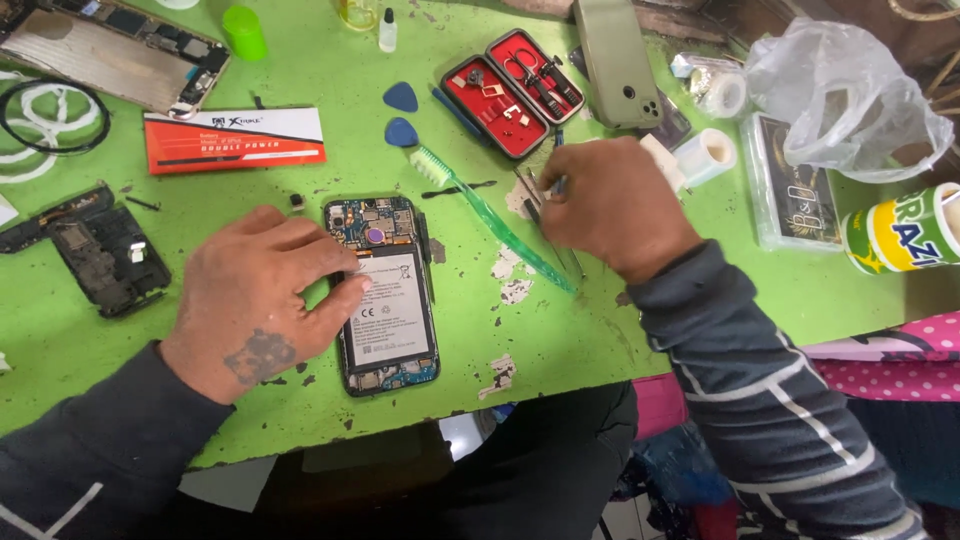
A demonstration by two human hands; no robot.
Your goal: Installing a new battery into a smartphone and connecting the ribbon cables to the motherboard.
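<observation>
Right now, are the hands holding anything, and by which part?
The left hand steadies the opened black phone by its left edge. The right hand pinches a thin metal tool at its upper end.

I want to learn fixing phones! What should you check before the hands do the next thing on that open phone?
1. Left hand steadies the open phone: ok, its fingers rest on the phone's left edge.
2. Phone lies flat on the green table: ok.
3. Battery sits in its place: ok.
4. Right hand has a tool ready: cannot tell, only a thin tip shows by the fingers.
5. Green toothbrush is clear of the phone: ok, it lies apart on the right.
</observation>
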